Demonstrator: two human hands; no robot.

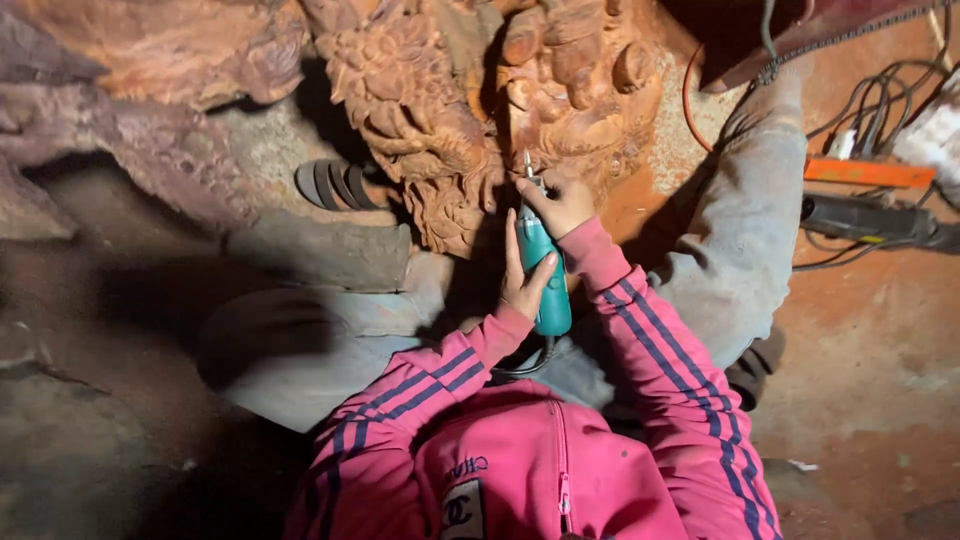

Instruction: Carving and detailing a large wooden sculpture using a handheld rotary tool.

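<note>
We hold a teal grinder with both hands. Our left hand wraps the body from the side, grip closed on it, steadying the weight. Our right hand is closed on the grinder's nose, just behind the bit, likely so the tip can be steered finely. Ahead of that forward grip, the bit meets the reddish wood carving, deep in its relief. A cord trails back from below the rear grip toward our pink jacket. Well off to the right of both grips, cables and an orange tool lie on the dusty floor.
</note>
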